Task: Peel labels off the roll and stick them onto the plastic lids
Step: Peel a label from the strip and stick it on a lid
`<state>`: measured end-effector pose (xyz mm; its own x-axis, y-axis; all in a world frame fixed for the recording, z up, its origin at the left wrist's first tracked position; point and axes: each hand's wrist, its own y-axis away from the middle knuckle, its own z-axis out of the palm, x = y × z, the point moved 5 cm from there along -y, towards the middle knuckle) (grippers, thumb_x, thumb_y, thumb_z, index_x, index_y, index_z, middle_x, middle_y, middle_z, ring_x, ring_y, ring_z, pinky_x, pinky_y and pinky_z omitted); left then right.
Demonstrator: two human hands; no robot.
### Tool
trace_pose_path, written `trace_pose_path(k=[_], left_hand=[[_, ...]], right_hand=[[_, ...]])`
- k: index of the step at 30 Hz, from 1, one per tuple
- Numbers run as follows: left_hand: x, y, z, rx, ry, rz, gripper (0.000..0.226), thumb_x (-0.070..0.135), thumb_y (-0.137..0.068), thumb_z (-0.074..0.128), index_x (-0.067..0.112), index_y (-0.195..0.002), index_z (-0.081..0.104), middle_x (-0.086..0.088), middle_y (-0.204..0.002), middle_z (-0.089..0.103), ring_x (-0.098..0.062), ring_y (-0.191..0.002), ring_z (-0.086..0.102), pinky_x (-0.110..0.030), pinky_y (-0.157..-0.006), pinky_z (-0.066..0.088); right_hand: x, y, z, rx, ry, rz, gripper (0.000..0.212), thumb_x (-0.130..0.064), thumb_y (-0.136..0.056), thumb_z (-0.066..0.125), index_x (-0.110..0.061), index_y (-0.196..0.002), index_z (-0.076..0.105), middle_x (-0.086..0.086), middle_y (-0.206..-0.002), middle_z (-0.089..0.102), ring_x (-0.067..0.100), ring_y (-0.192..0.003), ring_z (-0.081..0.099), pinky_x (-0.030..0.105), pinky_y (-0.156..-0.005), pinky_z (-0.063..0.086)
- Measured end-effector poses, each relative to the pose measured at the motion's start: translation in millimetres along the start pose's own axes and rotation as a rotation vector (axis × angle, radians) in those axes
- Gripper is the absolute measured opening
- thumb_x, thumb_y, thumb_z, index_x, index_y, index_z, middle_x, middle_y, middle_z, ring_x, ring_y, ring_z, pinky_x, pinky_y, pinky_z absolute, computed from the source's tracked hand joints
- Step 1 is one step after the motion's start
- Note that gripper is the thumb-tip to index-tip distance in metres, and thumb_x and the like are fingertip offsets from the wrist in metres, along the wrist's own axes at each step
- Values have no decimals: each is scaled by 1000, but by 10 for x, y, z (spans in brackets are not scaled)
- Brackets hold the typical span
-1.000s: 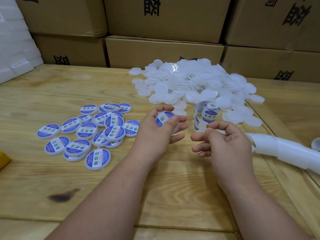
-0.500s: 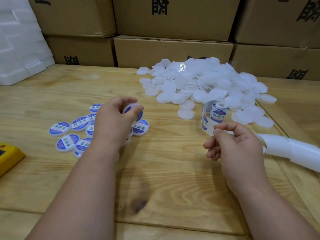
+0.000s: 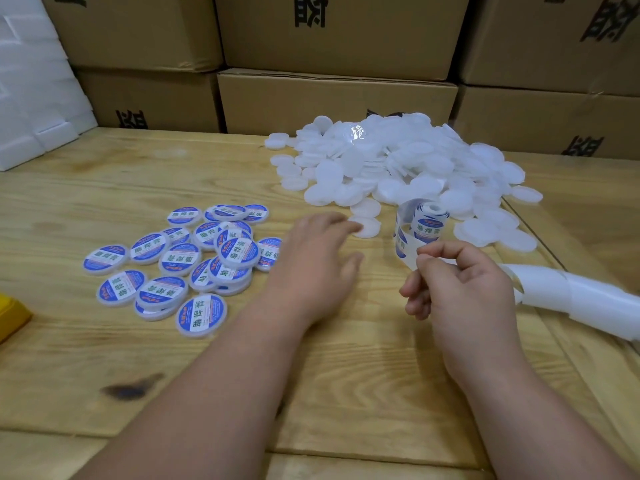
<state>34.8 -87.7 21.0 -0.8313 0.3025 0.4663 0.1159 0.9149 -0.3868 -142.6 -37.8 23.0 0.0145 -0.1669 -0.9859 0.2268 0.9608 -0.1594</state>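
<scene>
A heap of plain white plastic lids (image 3: 408, 168) lies at the back middle of the wooden table. To the left sits a cluster of labelled lids (image 3: 194, 261) with blue and white stickers. My left hand (image 3: 315, 265) is empty, fingers stretched out toward a single white lid (image 3: 367, 226) at the heap's near edge, fingertips at its rim. My right hand (image 3: 453, 285) pinches the backing strip of the label roll (image 3: 420, 230), which curls up just behind it. Used white backing paper (image 3: 571, 296) trails off to the right.
Cardboard boxes (image 3: 336, 98) are stacked along the table's far edge. White foam blocks (image 3: 34, 98) stand at the back left. A yellow object (image 3: 10, 317) pokes in at the left edge. Bare wood lies in front of my forearms.
My left hand put the labelled lid down on the labelled cluster, let go, and swung right toward the white heap. My right hand kept its pinch on the strip.
</scene>
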Motion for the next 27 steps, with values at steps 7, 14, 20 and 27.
trace_pose_path(k=[7,14,20,27], left_hand=[[87,-162,464,-259,-105,3,64,51,-99,46,35,-157,26,7,-168,21,-18,-155,10,-47,-124,12],[103,-103,377,-43,-146,57,55,50,-90,53,38,-143,45,7,-129,54,-22,-125,41,-42,-108,28],[63,-121,417,-110,-79,25,58,47,-93,52,36,-149,43,8,-145,54,-22,-135,40,-42,-115,30],[-13,-44,241,-36,627,-175,32,48,-96,49,42,-118,71,13,-114,72,-1,-104,62,-25,-90,49]], right_hand=[[-3,-11,-6,17,-7,-11,11,-17,-86,61,-25,-80,65,6,-57,67,17,-44,56,19,-45,44],[1,-7,-21,25,-4,-22,17,-10,-91,60,-23,-82,65,5,-56,66,16,-45,55,21,-47,45],[-17,-2,-42,58,118,-102,21,-8,-94,61,-26,-83,65,6,-54,63,10,-47,56,20,-52,47],[-279,-57,-10,161,446,-496,7,-19,-86,63,-27,-86,64,-12,-72,62,4,-71,57,8,-70,42]])
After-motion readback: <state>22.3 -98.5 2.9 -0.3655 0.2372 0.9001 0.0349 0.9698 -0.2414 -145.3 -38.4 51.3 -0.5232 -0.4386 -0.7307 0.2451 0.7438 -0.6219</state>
